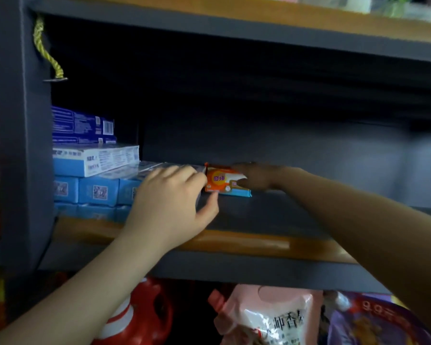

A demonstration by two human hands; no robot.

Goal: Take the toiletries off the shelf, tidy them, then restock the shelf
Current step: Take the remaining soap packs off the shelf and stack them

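An orange and white soap pack lies on the dark middle shelf, on top of a light blue flat pack. My right hand reaches in from the right and grips the pack's right end. My left hand rests against its left end, fingers spread, thumb low near the pack's bottom edge. Left of it stand stacked blue and white toothpaste boxes over a row of light blue boxes.
The shelf's orange front edge runs below my hands. A grey upright post with a yellow rope bounds the left. On the lower shelf sit a red detergent jug, a pink refill pouch and a purple bag.
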